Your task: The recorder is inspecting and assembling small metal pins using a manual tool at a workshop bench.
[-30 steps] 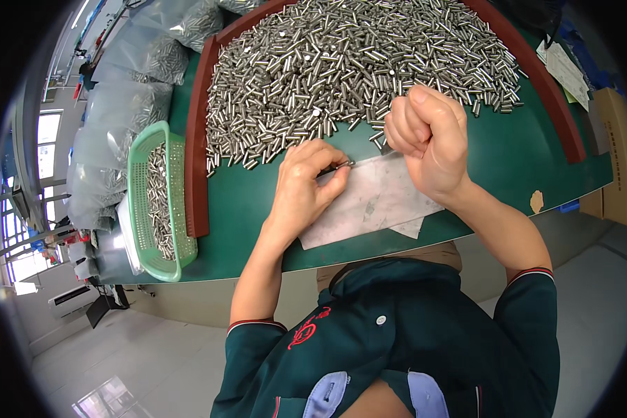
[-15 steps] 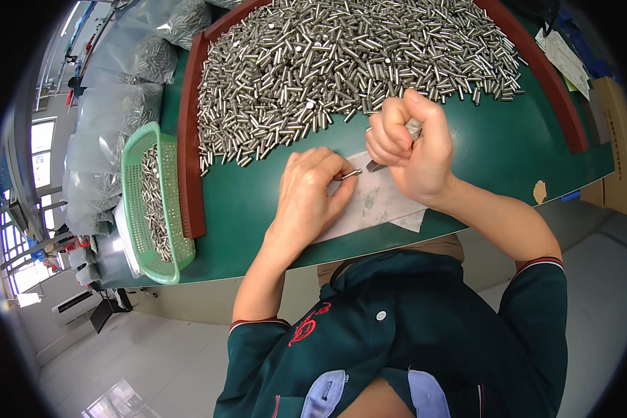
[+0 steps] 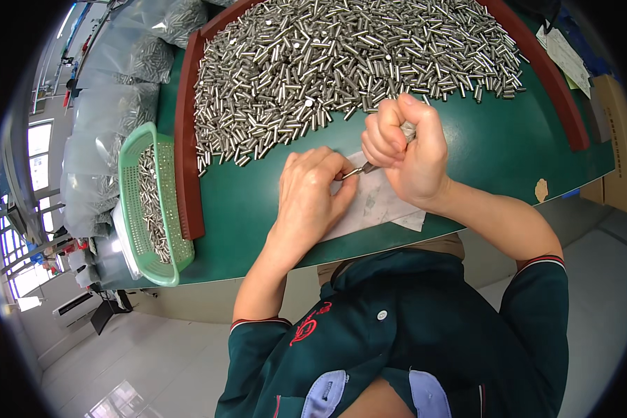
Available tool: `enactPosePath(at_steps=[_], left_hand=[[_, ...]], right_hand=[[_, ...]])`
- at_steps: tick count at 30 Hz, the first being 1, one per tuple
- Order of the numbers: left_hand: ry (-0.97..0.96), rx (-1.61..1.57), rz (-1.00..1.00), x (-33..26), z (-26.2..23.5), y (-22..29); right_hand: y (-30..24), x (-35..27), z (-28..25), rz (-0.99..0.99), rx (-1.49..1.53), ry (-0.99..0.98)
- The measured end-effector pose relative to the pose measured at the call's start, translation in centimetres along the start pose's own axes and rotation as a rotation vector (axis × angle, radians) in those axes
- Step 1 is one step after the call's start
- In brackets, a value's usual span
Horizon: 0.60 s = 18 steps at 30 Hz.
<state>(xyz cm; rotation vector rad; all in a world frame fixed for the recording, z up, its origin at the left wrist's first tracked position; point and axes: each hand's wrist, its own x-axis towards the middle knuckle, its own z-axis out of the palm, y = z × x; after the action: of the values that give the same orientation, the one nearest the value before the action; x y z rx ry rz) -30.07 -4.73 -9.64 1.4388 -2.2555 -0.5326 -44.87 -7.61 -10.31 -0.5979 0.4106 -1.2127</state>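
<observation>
My left hand pinches a short shiny metal pin between thumb and fingertips. Wrapped in a fist, my right hand grips a tool with a pale, wrapped-looking handle. The tool's dark tip points left and meets the free end of the pin; its exact shape is too small to make out. Under both hands lies a smudged whitish sheet. Just beyond them spreads a large heap of similar metal pins.
Red-brown rails border the heap on the green table. At left stands a green plastic basket of pins, beside clear bags of pins. Papers and a cardboard box sit at right.
My right hand has shifted slightly left, bringing the tool's tip from just short of the pin onto its end. My left hand has stayed nearly still.
</observation>
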Motion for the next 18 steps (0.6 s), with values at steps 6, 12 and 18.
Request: enactPosePath(at_steps=[6,12,18], left_hand=[[-0.002,0.028,0.015,0.0,-0.03,0.12],[-0.001,0.053,0.043,-0.03,-0.2,0.26],[-0.021,0.037,0.049,0.1,-0.29,0.1]], right_hand=[[0.04,0.01,0.21,0.002,-0.015,0.028],[0.02,0.0,0.5,-0.002,-0.058,0.039],[0.08,-0.05,0.67,0.03,-0.172,0.026]])
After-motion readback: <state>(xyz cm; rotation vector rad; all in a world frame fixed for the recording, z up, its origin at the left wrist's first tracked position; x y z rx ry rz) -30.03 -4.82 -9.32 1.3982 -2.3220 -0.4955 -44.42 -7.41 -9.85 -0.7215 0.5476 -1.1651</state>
